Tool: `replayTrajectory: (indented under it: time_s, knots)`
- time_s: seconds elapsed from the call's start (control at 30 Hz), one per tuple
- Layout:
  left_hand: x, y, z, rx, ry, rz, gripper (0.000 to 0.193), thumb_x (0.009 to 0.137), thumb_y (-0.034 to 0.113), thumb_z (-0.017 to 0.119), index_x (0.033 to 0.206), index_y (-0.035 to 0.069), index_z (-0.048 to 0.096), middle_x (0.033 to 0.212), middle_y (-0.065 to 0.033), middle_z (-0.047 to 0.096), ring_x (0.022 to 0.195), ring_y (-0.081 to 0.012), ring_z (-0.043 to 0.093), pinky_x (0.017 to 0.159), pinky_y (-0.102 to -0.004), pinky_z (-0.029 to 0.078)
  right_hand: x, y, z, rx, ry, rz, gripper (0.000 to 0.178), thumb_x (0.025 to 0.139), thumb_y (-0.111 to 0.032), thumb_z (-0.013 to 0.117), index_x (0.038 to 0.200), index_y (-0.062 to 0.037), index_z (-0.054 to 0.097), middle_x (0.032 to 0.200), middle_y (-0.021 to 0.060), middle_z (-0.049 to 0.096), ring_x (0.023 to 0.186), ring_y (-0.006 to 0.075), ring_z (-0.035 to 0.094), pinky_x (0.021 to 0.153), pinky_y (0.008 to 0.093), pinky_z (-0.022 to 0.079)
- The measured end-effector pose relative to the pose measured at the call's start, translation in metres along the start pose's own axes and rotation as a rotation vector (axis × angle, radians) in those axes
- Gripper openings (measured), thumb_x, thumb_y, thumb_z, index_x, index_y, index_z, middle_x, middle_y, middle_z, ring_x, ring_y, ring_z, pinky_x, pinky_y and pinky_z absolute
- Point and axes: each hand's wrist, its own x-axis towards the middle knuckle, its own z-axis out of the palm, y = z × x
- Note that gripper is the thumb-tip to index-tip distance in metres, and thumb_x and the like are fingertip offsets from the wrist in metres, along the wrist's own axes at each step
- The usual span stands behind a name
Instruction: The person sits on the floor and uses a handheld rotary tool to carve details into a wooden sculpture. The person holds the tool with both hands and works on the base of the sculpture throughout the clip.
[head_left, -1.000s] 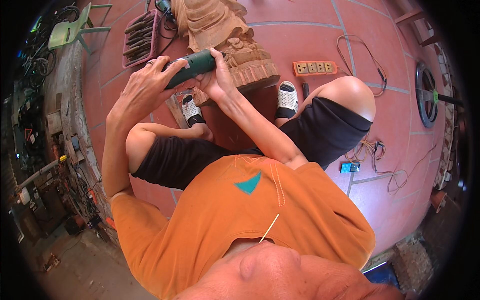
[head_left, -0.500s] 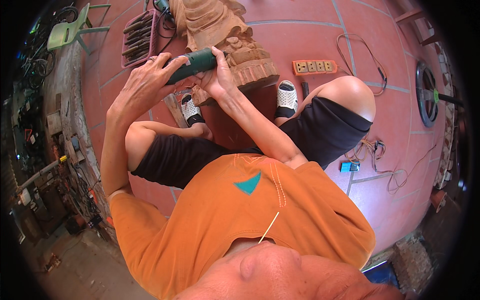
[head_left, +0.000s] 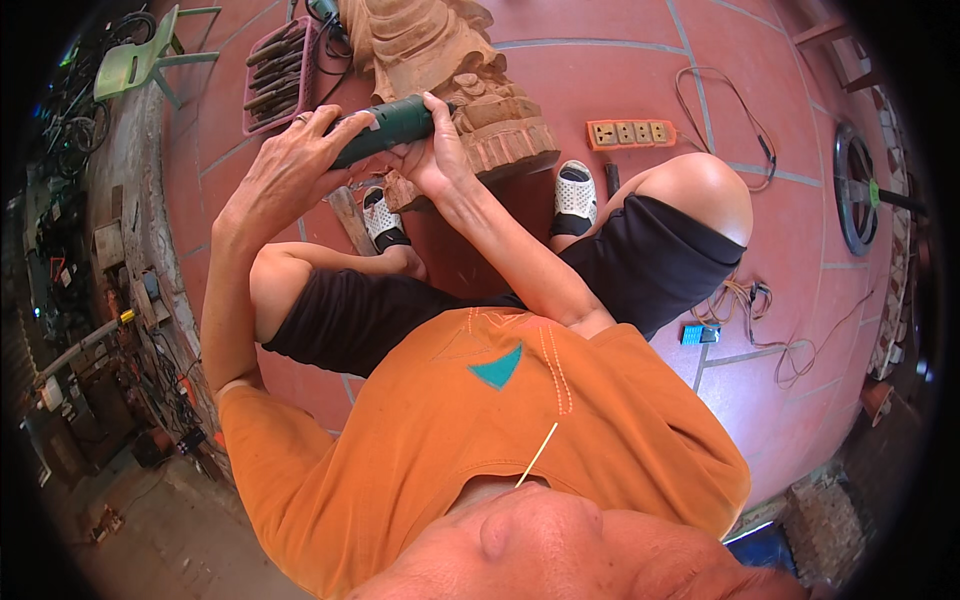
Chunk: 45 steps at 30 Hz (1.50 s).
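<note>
- my left hand [head_left: 290, 165] is closed around the rear of a dark green power tool [head_left: 385, 133], fingers draped over the top; a ring sits on one finger.
- my right hand [head_left: 433, 160] grips the front end of the same power tool, thumb up along its edge and fingers tucked beneath.
- the power tool is held at a slant in front of me, its front end pointing to the right, over the lower left side of a carved wooden figure [head_left: 425, 50]; i cannot tell whether its tip touches the wood.
- the carved wooden figure is on the red tiled floor [head_left: 590, 80], with its ridged base nearest me and its draped folds farther off.
- my feet, in white sandals [head_left: 574, 190] with dark straps, are near the base, one to each side; a strip of wood [head_left: 350, 222] lies just beside the left one.
- left of the carved wooden figure is a pink basket [head_left: 250, 100] holding a row of long-handled tools [head_left: 278, 80], and beyond it stands a pale green chair [head_left: 135, 68].
- to the right lies an orange power strip [head_left: 630, 135], with a looping cable [head_left: 745, 105] near it.
- farther right i see a black wheel-like ring [head_left: 840, 195]; nearer me, a small blue box [head_left: 692, 334] lies beside a tangled cord [head_left: 735, 295].
</note>
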Motion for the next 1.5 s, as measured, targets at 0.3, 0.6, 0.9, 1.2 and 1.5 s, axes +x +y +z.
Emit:
replayTrajectory:
  time_s: [0.3, 0.6, 0.9, 1.2, 1.5]
  knots:
    - [-0.001, 0.001, 0.000, -0.025, -0.080, -0.092, 0.068, 0.079, 0.011, 0.074, 0.142, 0.018, 0.048, 0.131, -0.0149, 0.054, 0.116, -0.0362, 0.058, 0.098, -0.0449, 0.048, 0.003, -0.001, 0.000, -0.023, -0.015, 0.014, 0.045, 0.094, -0.051, 0.054, 0.112, -0.0096, 0.053, 0.100, 0.0119, 0.068, 0.089, 0.0300, 0.071, 0.073, 0.0485, 0.060]
    - [-0.001, 0.001, 0.000, -0.011, -0.101, -0.117, 0.068, 0.080, 0.011, 0.073, 0.143, 0.017, 0.047, 0.132, -0.0160, 0.053, 0.117, -0.0367, 0.057, 0.098, -0.0449, 0.048, 0.005, -0.001, 0.001, -0.022, -0.031, 0.017, 0.045, 0.094, -0.050, 0.055, 0.112, -0.0089, 0.053, 0.100, 0.0131, 0.068, 0.089, 0.0308, 0.071, 0.071, 0.0510, 0.061]
    - [-0.004, 0.002, -0.001, 0.008, -0.109, -0.132, 0.068, 0.081, 0.011, 0.073, 0.144, 0.017, 0.046, 0.134, -0.0195, 0.053, 0.119, -0.0381, 0.057, 0.098, -0.0456, 0.049, 0.011, 0.003, -0.004, -0.003, -0.051, 0.050, 0.043, 0.095, -0.050, 0.055, 0.112, -0.0108, 0.053, 0.099, 0.0125, 0.068, 0.089, 0.0318, 0.072, 0.067, 0.0517, 0.061]
    - [-0.009, 0.002, 0.001, 0.035, -0.087, -0.118, 0.067, 0.082, 0.011, 0.072, 0.144, 0.017, 0.046, 0.130, -0.0190, 0.055, 0.114, -0.0375, 0.060, 0.094, -0.0449, 0.050, 0.011, 0.006, -0.004, 0.006, -0.069, 0.073, 0.040, 0.095, -0.049, 0.055, 0.113, -0.0138, 0.051, 0.099, 0.0113, 0.068, 0.085, 0.0307, 0.072, 0.067, 0.0518, 0.061]
    - [-0.011, 0.009, -0.010, 0.047, 0.037, -0.017, 0.058, 0.080, 0.016, 0.075, 0.134, 0.011, 0.054, 0.127, -0.0168, 0.056, 0.109, -0.0365, 0.061, 0.090, -0.0449, 0.051, 0.005, 0.010, -0.003, -0.019, -0.049, 0.085, 0.046, 0.097, -0.049, 0.053, 0.116, -0.0068, 0.053, 0.108, 0.0151, 0.068, 0.096, 0.0326, 0.070, 0.080, 0.0568, 0.059]
